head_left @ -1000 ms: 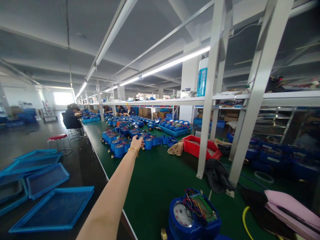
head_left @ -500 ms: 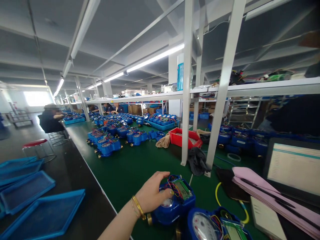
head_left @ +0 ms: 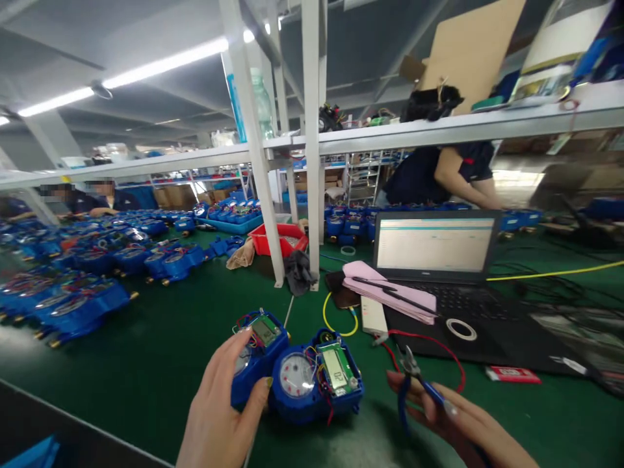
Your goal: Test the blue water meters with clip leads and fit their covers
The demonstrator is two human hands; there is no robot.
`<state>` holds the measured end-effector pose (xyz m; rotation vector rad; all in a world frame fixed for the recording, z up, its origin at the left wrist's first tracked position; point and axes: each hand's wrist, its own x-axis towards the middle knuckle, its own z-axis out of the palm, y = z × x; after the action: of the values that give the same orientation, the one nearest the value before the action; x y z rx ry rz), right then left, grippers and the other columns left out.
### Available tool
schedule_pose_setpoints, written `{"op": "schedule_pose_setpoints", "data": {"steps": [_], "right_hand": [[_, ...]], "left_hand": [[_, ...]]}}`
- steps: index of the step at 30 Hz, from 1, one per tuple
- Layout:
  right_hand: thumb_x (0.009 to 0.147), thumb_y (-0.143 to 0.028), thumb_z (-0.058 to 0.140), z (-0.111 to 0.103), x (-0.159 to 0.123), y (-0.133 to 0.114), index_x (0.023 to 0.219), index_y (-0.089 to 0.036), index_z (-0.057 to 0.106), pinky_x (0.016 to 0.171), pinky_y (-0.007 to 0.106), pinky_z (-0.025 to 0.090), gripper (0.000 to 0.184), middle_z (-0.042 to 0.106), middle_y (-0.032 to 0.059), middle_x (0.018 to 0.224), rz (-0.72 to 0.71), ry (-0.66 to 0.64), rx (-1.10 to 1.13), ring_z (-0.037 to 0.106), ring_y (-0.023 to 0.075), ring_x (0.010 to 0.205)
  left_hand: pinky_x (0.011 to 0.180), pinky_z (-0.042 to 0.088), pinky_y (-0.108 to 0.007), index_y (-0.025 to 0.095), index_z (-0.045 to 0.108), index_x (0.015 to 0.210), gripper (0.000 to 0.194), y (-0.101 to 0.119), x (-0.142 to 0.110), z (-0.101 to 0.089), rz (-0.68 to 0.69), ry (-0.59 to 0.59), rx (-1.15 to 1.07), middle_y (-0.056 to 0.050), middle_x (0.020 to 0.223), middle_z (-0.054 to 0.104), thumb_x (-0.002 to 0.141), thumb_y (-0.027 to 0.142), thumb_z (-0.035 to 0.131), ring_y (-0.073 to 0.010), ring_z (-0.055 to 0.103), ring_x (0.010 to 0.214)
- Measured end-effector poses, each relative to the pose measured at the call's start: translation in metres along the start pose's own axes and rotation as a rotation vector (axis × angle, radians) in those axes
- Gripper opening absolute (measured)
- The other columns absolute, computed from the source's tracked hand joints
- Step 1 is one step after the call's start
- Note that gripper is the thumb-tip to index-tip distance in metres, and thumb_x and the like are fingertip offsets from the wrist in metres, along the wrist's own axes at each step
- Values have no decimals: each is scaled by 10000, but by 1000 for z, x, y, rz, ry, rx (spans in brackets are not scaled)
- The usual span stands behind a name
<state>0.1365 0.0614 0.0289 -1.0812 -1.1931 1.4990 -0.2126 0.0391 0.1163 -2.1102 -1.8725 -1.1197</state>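
Observation:
My left hand (head_left: 219,396) grips a blue water meter (head_left: 258,364) from its left side, fingers over the top and thumb at the near edge. Wires and a small green display board show on this meter. Touching it on the right is a second water meter (head_left: 295,377), with a round dial and a lit display. Held in my right hand (head_left: 453,416) are pliers (head_left: 412,367) with blue handles, jaws pointing up and away from me, to the right of the second meter. A red cable (head_left: 451,354) runs just behind the pliers.
Beyond the meters are a laptop (head_left: 433,244), pink cloth (head_left: 390,292), a white box (head_left: 374,315) and a yellow cable (head_left: 325,318). Rack posts (head_left: 312,162) rise near a red bin (head_left: 263,244). Many meters (head_left: 88,305) fill the left; a co-worker (head_left: 439,172) leans in behind.
The view has swung right, bringing the laptop and my right hand with the pliers into sight. My left hand is still on the same meter, its thumb now at the near edge.

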Motion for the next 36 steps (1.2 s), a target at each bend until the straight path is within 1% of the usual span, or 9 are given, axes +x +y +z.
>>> {"op": "schedule_pose_setpoints", "data": {"steps": [2, 5, 8, 13, 16, 19, 24, 30, 36], "right_hand": [[854, -571, 530, 14, 27, -32, 1011, -186, 703, 1052, 423, 406, 450, 553, 129, 1331, -141, -42, -105, 488, 314, 1256], [915, -505, 403, 43, 81, -69, 855, -169, 668, 931, 401, 486, 432, 659, 124, 1120, -404, -219, -589, 604, 269, 1059], [874, -442, 532, 76, 139, -77, 800, -166, 661, 890, 390, 492, 313, 676, 96, 983, -454, -270, -737, 622, 221, 927], [897, -349, 628, 104, 191, -77, 974, -134, 637, 977, 467, 439, 229, 608, 84, 1143, -482, -186, -872, 556, 226, 1104], [921, -318, 595, 82, 189, -101, 1055, -144, 625, 977, 453, 445, 222, 595, 91, 1180, -497, -34, -871, 561, 219, 1099], [934, -235, 519, 38, 165, -123, 1073, -155, 625, 857, 347, 512, 193, 669, 67, 1018, -442, 94, -860, 644, 171, 920], [872, -169, 436, -17, 104, -93, 944, -143, 648, 578, 215, 507, 225, 695, 29, 719, -240, 193, -898, 663, 134, 624], [884, -156, 491, -9, 93, -24, 1130, -142, 617, 620, 254, 501, 276, 665, 8, 710, -104, 83, -1041, 627, 130, 604], [940, -308, 556, 9, 109, -10, 1041, -134, 625, 831, 371, 495, 212, 649, 43, 903, -84, 76, -1209, 622, 165, 837]], "left_hand": [[886, 549, -474, 297, 373, 1349, 443, 3, -6, 3, 7, 17, 26, -74, 1291, 533, 946, 458, 459, -289, 574, 1115], [907, 547, -399, 271, 384, 1335, 421, 12, -12, 7, 49, 46, 36, -68, 1277, 551, 955, 434, 463, -260, 571, 1130], [962, 510, -358, 264, 384, 1333, 394, 23, -16, 10, 107, 33, 34, -58, 1283, 545, 964, 376, 464, -231, 538, 1176], [978, 489, -334, 249, 400, 1317, 367, 31, -17, 13, 153, -9, 13, -59, 1265, 542, 962, 322, 464, -207, 533, 1167], [947, 502, -358, 224, 430, 1297, 351, 30, -15, 16, 178, 5, 0, -76, 1234, 554, 966, 338, 449, -225, 548, 1133], [940, 493, -378, 208, 446, 1293, 354, 28, -11, 23, 214, 9, -35, -87, 1227, 554, 966, 345, 451, -239, 547, 1124], [952, 472, -424, 212, 440, 1302, 364, 31, -4, 36, 232, -57, -109, -97, 1266, 529, 965, 350, 447, -259, 519, 1162], [1019, 422, -461, 229, 400, 1318, 422, 47, 2, 40, 204, -164, -192, -96, 1300, 500, 908, 254, 496, -263, 464, 1221], [1030, 405, -490, 248, 409, 1313, 430, 52, -2, 34, 159, -220, -240, -90, 1309, 483, 897, 224, 515, -263, 447, 1228]]}}
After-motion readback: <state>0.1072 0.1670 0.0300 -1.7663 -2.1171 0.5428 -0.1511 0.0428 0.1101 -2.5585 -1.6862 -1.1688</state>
